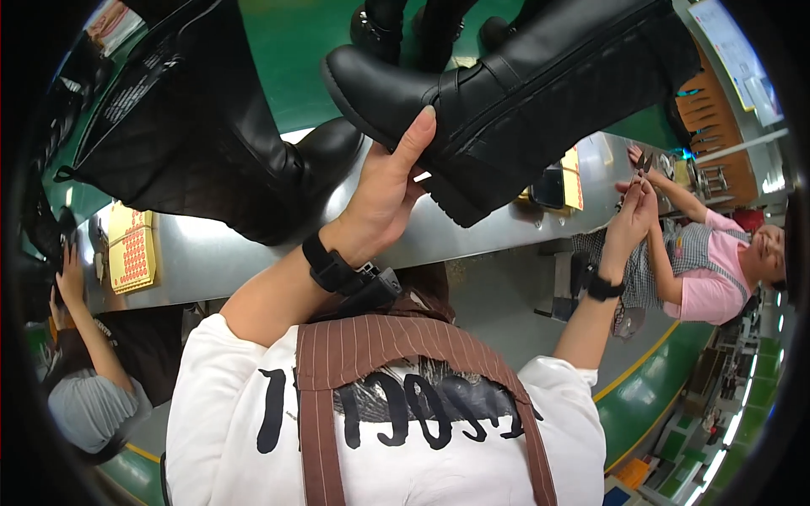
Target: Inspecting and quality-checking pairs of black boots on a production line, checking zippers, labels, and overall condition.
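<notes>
A tall black leather boot (pixel 515 93) with a strap across the ankle hangs over a steel table (pixel 219 257), toe to the left. My left hand (pixel 384 190) grips it from beneath, palm against the sole just ahead of the heel, fingers reaching up the side. A black band sits on that wrist. My right hand (pixel 631 221) is raised at the right, fingers pressed together and pointing up, close under a co-worker's hands (pixel 639 160). Whether it holds anything is unclear.
A second black boot (pixel 219 143) lies on the table at the left, with more boots (pixel 405 25) behind. A yellow card of red dots (pixel 131 249) lies at the left end. One person (pixel 717 270) in pink sits right, another (pixel 84 396) in grey left.
</notes>
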`<act>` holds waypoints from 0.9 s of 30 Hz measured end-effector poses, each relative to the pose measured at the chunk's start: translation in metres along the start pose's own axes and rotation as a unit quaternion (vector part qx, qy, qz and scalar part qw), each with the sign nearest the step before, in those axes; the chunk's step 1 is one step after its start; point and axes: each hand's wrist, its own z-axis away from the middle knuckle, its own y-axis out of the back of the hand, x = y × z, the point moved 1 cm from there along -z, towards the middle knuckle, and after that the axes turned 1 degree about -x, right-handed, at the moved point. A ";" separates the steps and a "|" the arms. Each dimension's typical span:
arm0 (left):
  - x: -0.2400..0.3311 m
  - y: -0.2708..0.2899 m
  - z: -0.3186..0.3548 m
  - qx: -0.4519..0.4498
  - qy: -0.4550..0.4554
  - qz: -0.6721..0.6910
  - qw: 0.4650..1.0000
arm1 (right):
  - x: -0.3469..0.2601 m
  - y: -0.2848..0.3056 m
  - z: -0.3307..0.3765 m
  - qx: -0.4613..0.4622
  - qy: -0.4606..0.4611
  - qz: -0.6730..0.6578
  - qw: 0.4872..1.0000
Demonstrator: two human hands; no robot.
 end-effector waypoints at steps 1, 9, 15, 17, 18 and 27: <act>-0.001 -0.004 0.001 0.003 0.011 -0.005 1.000 | -0.033 0.000 0.019 -0.018 0.000 -0.052 0.998; -0.006 -0.020 0.003 0.026 -0.129 0.005 0.991 | -0.175 -0.028 0.080 -0.172 0.035 -0.031 0.984; 0.002 -0.015 0.009 0.057 -0.140 -0.004 0.988 | -0.185 -0.050 0.078 -0.178 0.113 -0.012 0.977; 0.003 -0.015 0.010 0.046 -0.116 -0.029 0.992 | -0.185 -0.053 0.078 -0.177 0.126 -0.017 0.976; 0.004 -0.015 0.011 0.059 -0.132 -0.048 0.988 | -0.185 -0.054 0.078 -0.180 0.118 -0.016 0.976; 0.001 -0.020 0.013 0.045 -0.166 -0.057 0.983 | -0.188 -0.056 0.075 -0.178 0.135 0.018 0.975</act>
